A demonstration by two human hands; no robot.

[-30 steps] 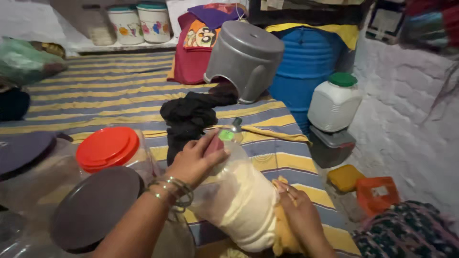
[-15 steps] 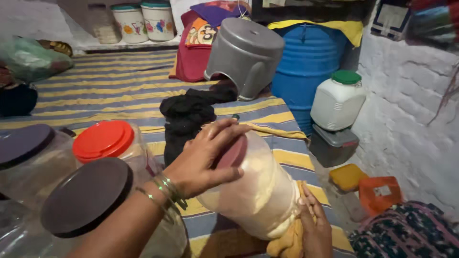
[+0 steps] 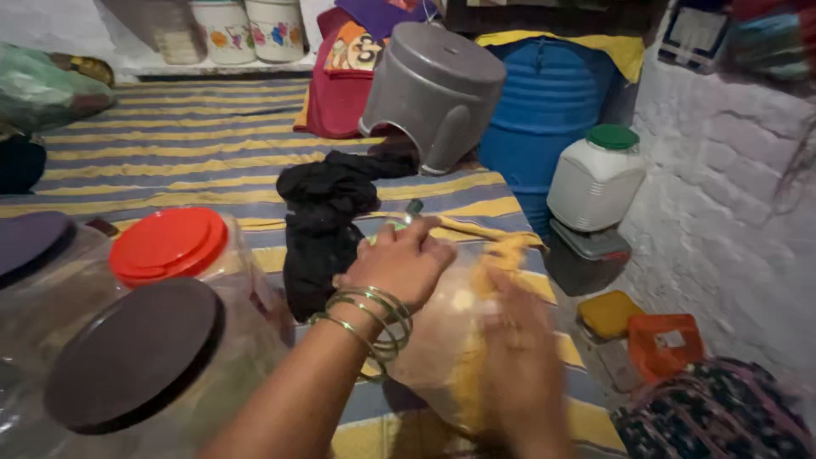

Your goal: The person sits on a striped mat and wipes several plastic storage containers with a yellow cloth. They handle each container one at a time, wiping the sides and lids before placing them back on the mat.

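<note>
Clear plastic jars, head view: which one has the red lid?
The clear plastic jar with the round red lid, left of the left hand. The two beside it carry dark brown lids; the hand-held jar has its lid covered.

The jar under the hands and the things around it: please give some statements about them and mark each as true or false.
1. The left hand rests on top of the clear jar. True.
2. The right hand holds a blue cloth. False: the cloth is yellow.
3. The jar with the red lid stands left of the hands. True.
4. The white container has a red cap. False: it is green.
5. The grey stool stands upright. False: it is tipped over.
</note>
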